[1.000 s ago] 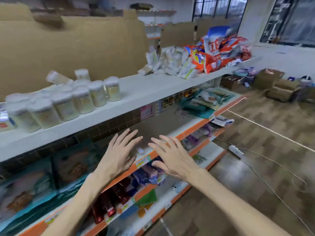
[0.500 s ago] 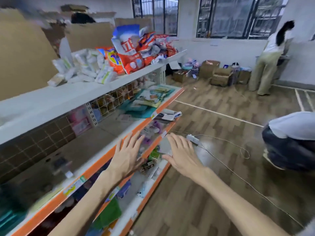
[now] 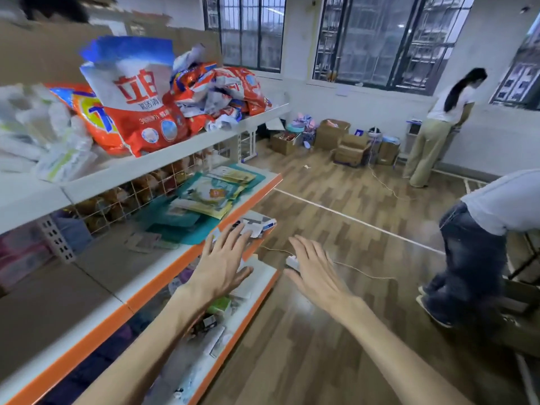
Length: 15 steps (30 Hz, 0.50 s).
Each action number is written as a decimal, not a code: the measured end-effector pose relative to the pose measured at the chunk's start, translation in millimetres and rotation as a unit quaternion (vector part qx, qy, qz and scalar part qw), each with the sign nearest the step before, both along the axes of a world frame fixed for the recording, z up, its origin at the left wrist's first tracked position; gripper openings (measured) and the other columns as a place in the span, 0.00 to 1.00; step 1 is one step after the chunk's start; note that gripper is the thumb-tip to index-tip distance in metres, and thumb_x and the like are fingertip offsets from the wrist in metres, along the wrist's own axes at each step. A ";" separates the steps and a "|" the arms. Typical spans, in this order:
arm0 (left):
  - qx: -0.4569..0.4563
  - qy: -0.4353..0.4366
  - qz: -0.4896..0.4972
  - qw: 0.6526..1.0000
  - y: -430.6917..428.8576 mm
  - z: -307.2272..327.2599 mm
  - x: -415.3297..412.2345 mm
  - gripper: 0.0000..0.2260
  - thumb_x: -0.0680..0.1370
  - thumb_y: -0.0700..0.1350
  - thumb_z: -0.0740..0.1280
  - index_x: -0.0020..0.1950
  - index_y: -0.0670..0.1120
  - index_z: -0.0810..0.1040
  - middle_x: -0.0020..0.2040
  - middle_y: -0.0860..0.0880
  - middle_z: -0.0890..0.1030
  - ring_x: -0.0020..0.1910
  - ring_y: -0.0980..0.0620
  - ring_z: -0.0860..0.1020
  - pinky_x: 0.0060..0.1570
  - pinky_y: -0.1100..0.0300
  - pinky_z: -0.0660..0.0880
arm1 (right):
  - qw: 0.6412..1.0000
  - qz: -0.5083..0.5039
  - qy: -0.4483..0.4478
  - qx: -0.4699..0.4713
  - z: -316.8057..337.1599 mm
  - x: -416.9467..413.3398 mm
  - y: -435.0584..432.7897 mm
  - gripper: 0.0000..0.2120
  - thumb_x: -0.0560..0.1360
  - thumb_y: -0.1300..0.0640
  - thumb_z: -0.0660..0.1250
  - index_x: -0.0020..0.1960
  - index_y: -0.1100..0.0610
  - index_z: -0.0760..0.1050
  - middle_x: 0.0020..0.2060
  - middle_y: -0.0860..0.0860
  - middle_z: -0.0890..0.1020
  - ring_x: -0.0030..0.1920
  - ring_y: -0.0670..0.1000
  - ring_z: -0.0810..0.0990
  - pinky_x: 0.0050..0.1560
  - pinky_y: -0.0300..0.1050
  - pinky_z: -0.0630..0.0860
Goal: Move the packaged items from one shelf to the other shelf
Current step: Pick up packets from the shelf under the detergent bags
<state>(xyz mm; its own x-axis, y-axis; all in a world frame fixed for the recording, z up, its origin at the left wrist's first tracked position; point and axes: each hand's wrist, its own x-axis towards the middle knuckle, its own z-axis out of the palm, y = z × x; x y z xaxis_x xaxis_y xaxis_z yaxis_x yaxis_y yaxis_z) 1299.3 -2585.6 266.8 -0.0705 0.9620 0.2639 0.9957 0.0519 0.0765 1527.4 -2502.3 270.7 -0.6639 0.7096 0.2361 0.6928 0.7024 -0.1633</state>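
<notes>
My left hand is held out flat with straight, spread fingers over the orange edge of the middle shelf, holding nothing. To its right my right hand, also flat and empty, hovers over the floor beyond the rack. Teal and yellow flat packets lie piled on the middle shelf just ahead of my left hand. Red and white detergent bags are heaped on the top white shelf, with blurred white packs at their left. Small packaged goods sit on the lowest shelves.
A white power strip with cord lies on the wooden floor behind my right hand. A bent-over person in jeans stands close on the right. Another person stands at the far wall, near cardboard boxes.
The view has swung right along the rack: the white jars are out of sight and the detergent bags are close. Both hands stay flat and empty, moving right with it.
</notes>
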 end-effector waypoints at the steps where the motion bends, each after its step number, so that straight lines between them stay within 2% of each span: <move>1: 0.001 -0.007 0.007 1.000 12.6 -1.8 -3.8 0.33 0.80 0.62 0.57 0.80 0.52 0.48 0.80 0.53 0.49 0.79 0.50 0.45 0.76 0.41 0.50 | 1.000 -0.001 0.004 -0.004 -2.7 0.8 14.8 0.32 0.81 0.44 0.59 0.79 0.55 0.53 0.76 0.49 0.59 0.75 0.51 0.57 0.74 0.51 0.60; 6: -0.016 -0.036 0.033 0.999 60.4 -13.6 -20.0 0.37 0.80 0.60 0.60 0.80 0.53 0.42 0.80 0.55 0.45 0.79 0.52 0.43 0.77 0.44 0.48 | 0.999 -0.001 0.007 -0.031 -18.3 -6.4 72.2 0.30 0.81 0.48 0.58 0.79 0.54 0.52 0.77 0.48 0.58 0.75 0.50 0.56 0.75 0.47 0.56; 9: -0.027 -0.033 0.000 0.999 93.8 -16.5 -29.9 0.36 0.80 0.59 0.62 0.80 0.55 0.45 0.80 0.58 0.46 0.79 0.55 0.43 0.77 0.43 0.50 | 0.999 0.029 0.006 -0.029 -25.5 -17.5 111.5 0.31 0.79 0.50 0.61 0.78 0.51 0.53 0.76 0.45 0.58 0.75 0.48 0.57 0.75 0.47 0.57; 15: -0.025 0.018 -0.059 0.998 170.8 -15.2 -43.4 0.35 0.78 0.56 0.65 0.79 0.57 0.50 0.80 0.60 0.48 0.79 0.57 0.44 0.78 0.49 0.46 | 0.989 0.149 0.003 0.024 -23.3 -44.7 219.3 0.30 0.77 0.51 0.62 0.77 0.48 0.57 0.75 0.42 0.62 0.73 0.46 0.58 0.70 0.47 0.64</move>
